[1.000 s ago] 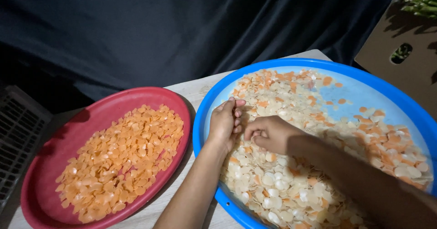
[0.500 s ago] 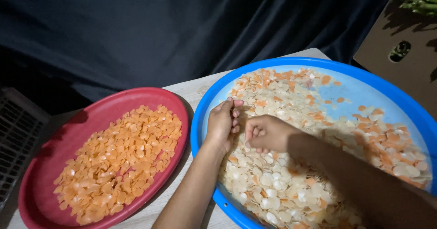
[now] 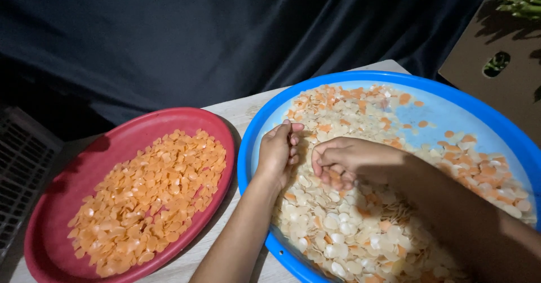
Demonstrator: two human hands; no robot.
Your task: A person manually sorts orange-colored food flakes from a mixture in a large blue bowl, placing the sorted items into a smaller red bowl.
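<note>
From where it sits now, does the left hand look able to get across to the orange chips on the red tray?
Probably yes. The left hand rests just inside the blue tray's rim, next to the red tray. Nothing stands between it and the orange chips; the right hand is on its other side.

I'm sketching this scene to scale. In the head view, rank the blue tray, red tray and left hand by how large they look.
1. Blue tray, partly cut off by the frame edge.
2. Red tray, somewhat smaller.
3. Left hand, by far the smallest.
</note>
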